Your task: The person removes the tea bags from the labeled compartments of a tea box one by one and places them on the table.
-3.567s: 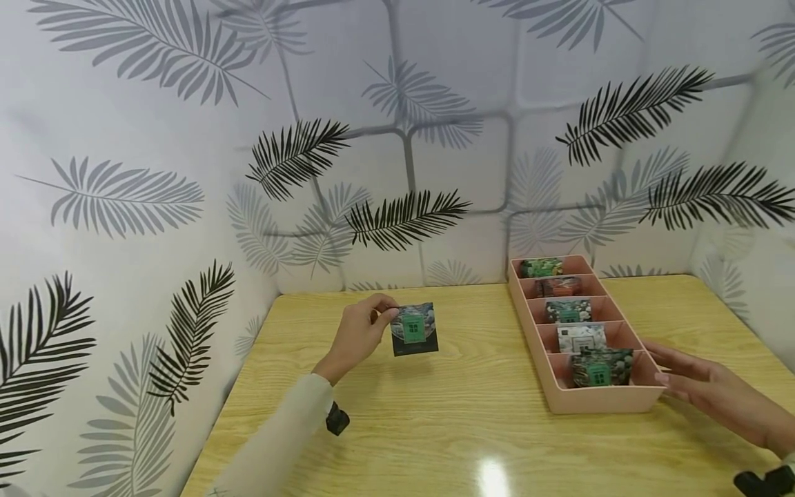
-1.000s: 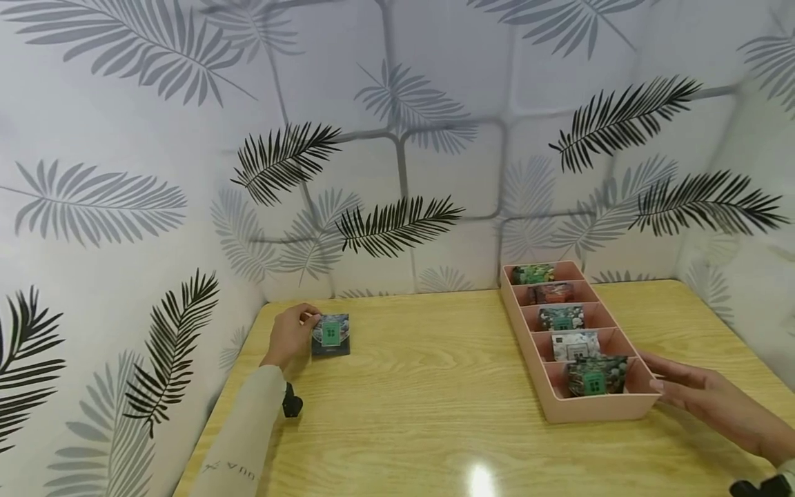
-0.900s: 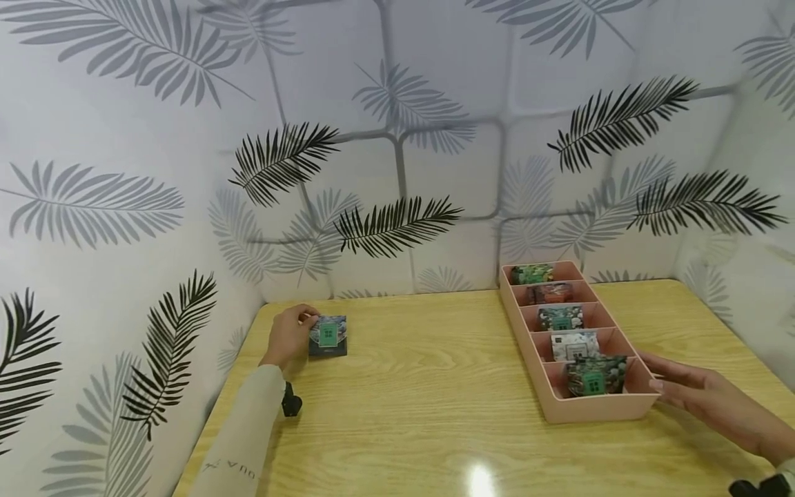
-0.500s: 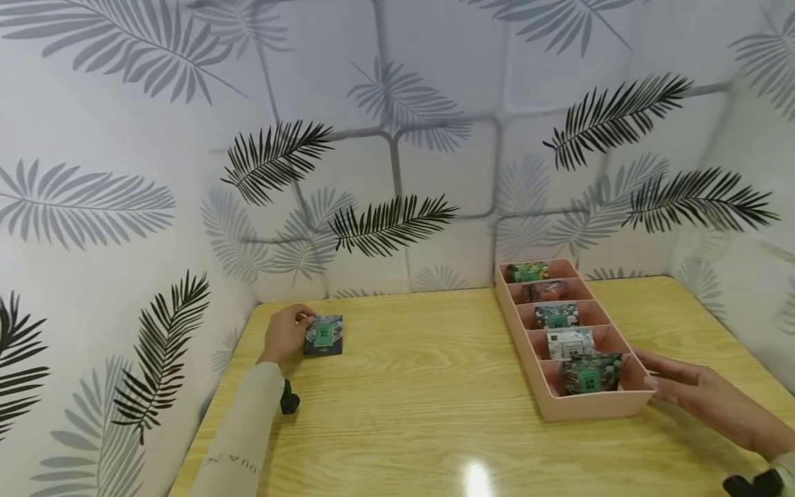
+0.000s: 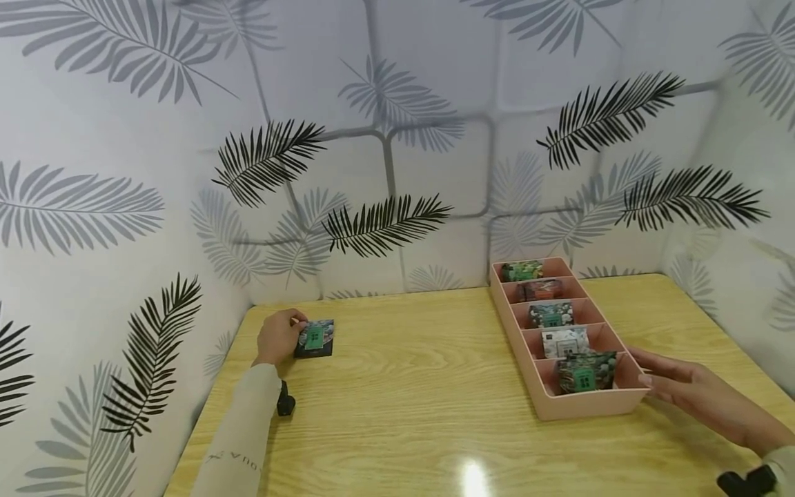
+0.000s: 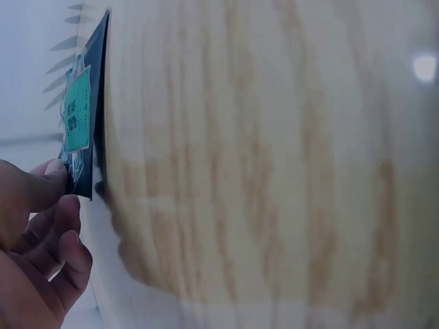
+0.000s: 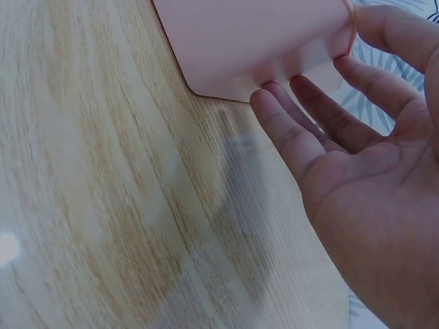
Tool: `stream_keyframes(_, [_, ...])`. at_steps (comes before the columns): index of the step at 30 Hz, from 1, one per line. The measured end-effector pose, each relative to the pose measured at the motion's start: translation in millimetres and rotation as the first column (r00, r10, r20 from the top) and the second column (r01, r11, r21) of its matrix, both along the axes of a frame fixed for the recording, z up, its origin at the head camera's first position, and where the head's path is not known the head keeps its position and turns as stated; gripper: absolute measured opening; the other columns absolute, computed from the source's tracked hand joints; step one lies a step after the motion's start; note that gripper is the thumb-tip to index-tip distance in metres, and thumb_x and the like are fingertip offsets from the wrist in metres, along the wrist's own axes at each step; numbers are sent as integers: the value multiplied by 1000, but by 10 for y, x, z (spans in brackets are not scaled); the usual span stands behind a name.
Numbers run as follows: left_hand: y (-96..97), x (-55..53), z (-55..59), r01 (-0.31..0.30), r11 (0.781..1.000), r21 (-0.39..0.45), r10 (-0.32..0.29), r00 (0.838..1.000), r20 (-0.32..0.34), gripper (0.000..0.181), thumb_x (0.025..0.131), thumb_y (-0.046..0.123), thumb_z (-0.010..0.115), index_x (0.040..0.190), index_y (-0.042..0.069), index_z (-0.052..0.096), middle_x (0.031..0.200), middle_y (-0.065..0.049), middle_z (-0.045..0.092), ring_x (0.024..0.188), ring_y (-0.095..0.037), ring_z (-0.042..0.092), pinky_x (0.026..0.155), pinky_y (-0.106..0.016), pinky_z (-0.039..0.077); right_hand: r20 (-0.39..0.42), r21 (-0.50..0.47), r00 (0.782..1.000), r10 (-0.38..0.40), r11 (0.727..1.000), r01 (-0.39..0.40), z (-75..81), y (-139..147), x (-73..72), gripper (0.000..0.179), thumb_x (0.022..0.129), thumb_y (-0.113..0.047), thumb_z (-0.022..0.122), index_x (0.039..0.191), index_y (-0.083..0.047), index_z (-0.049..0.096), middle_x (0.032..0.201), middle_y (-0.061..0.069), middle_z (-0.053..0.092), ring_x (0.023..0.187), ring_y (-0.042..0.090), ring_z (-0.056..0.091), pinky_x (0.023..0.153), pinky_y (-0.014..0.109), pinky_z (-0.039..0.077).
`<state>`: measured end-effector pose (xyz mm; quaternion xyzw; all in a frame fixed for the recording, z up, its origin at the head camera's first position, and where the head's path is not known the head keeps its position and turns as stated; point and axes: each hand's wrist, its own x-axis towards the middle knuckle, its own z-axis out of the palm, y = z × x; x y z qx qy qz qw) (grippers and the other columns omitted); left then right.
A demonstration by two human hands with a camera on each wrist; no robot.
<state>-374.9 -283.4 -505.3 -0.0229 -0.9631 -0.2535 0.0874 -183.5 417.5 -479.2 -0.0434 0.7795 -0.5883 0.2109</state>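
Note:
A flat dark sachet with a green label [image 5: 315,338] is at the table's back left corner, low over the tabletop. My left hand [image 5: 279,336] pinches it by its left edge. In the left wrist view, the thumb lies on the printed face of the sachet [image 6: 79,116], and the other fingers curl below. A long pink box with compartments [image 5: 584,406] stands on the right, one or more similar sachets in each. My right hand [image 5: 704,397] rests against its near right corner. In the right wrist view, extended fingertips [image 7: 264,103] touch the box's outer wall.
The nearest compartment has a dark sachet with a green label [image 5: 585,373]; the one behind it holds a white sachet [image 5: 565,343]. The light wooden table [image 5: 397,400] backs onto a wall with a leaf pattern [image 5: 435,241]. Another wall rises at the left edge.
Over the last few seconds, my left hand has carried the sachet from the table's middle to its back left and lower. My right hand has stayed at the box. The head view has shifted slightly.

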Motion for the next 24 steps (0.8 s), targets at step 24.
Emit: stream_keyframes(24, [25,127,120,8,999,37,-8,1000,-21,16,94,24,62,104,13,67,88,-4,65,68,-17,59,57,-35,47,58,8,998,-32,999,32,0,-9,-27,67,102,-29,46,153,-7,8,140,-18,27,107,-20,42,94,31,46])
